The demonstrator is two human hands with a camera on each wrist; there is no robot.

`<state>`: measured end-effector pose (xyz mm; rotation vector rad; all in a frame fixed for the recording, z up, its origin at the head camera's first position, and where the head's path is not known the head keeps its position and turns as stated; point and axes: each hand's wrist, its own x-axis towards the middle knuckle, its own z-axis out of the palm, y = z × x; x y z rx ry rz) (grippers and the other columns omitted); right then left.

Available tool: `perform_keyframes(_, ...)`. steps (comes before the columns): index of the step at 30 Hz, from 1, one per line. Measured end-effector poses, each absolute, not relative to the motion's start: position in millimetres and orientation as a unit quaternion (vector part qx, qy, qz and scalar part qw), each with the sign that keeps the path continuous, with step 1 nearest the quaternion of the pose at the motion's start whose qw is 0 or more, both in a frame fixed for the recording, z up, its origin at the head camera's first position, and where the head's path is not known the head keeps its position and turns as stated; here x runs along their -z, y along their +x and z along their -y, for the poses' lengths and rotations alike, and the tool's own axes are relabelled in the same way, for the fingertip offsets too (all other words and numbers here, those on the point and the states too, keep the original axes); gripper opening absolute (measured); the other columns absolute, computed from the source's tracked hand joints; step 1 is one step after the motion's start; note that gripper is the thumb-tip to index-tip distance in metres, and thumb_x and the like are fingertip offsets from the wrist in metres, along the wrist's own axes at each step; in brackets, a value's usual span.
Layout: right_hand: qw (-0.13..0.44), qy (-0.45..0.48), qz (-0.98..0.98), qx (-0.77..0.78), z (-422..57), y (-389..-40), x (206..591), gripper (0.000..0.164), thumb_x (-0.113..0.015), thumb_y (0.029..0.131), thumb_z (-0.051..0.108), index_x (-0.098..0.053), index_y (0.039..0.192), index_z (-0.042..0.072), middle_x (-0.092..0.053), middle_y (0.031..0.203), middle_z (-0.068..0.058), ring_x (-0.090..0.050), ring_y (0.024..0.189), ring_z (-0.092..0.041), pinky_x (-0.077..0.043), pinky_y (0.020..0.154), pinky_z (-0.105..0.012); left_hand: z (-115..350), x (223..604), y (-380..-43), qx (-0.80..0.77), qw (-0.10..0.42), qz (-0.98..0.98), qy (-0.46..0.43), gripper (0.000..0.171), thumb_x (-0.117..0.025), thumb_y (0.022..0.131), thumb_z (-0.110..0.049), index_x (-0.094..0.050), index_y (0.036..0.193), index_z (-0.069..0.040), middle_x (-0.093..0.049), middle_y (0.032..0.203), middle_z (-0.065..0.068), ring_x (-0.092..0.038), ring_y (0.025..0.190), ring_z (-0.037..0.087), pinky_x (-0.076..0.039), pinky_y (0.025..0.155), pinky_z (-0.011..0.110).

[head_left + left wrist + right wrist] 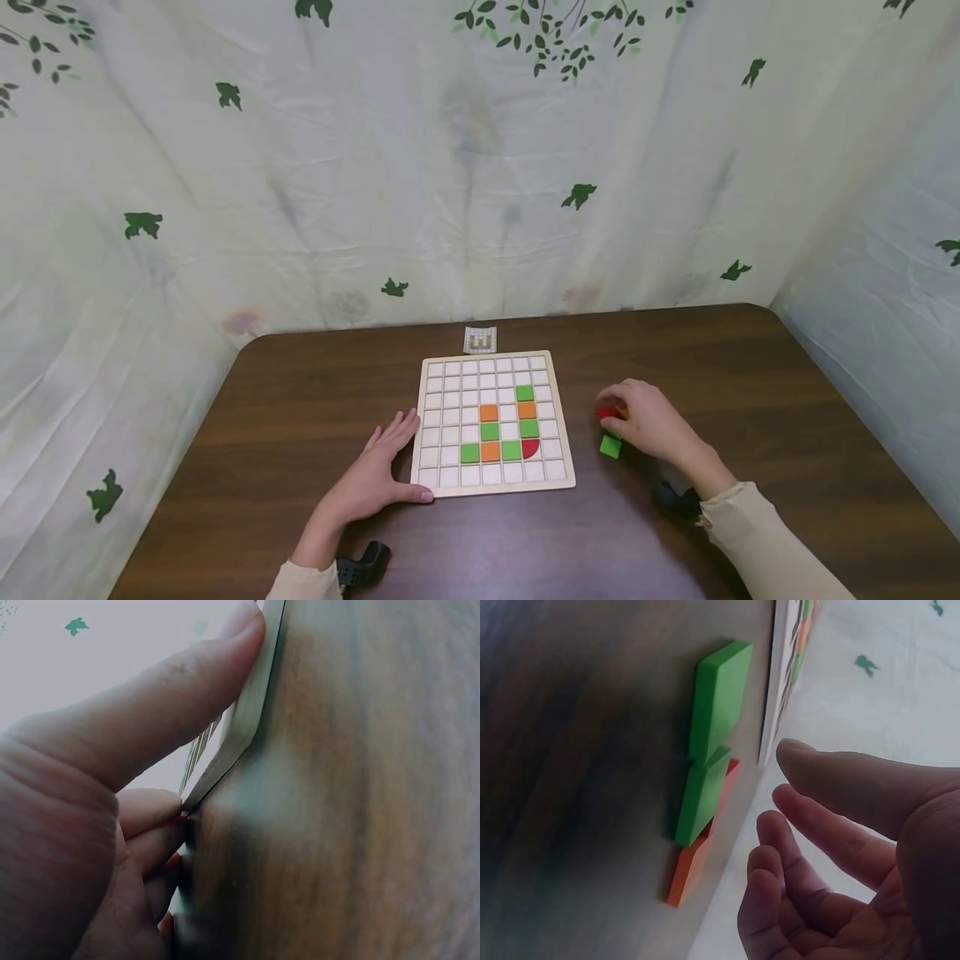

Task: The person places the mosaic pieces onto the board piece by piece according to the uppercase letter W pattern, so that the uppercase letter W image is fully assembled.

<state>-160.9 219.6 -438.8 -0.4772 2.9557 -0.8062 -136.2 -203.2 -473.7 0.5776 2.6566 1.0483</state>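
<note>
While the left hand (pixel 367 482) braced the grid board (pixel 492 475), thumb at the near-left corner and fingers along the left edge, the right hand (pixel 654 419) was over a bunch of loose tiles (pixel 720 697) to the board's right. Left: fingers extended, contact only, no clench. Right: released, fingers loosely bent, nothing between thumb and fingers in the right wrist view. Loose set on the table (pixel 300 400): a front green tile (pixel 611 447), a second green tile (pixel 697 802) just behind it, plus a red tile (pixel 727 787) and an orange tile (pixel 688 874). From above, the hand covered part of them; couldn't tell if any overlapped. Board carried two columns of placed green and orange tiles (pixel 511 450), tied by a lower row ending in a red quarter-round (pixel 530 448) at right. A printed card (pixel 480 340) lay by the far edge. My read: step in hand was picking one tile from the bunch. The front green tile looked easiest, with the most free edge. Thin flat pieces called for a thumb-and-index pinch on opposite sides, low on the edges, then a straight lift so neighbours weren't dragged. Other fingers were best tucked clear. Left-hand pressure looked right if kept light: enough to stop the board sliding, not enough to tilt it.
</note>
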Motion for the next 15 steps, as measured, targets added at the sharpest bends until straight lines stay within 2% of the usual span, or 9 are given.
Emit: perform_keyframes(15, 0.038, -0.141, -0.965, 0.216, -221, -174, 446, 0.011, -0.075, 0.089, 0.009, -0.078, 0.096, 0.002, -0.068, 0.088, -0.005, -0.062, 0.082, -0.022, -0.055, 0.072, -0.042, 203, 474, -137, -0.356, 0.111, -0.906, 0.199, 0.118, -0.090, 0.070, -0.044, -0.026, 0.158, 0.000, -0.020, 0.166, 0.014, -0.010, 0.153, 0.035, -0.003, 0.121, 0.059)
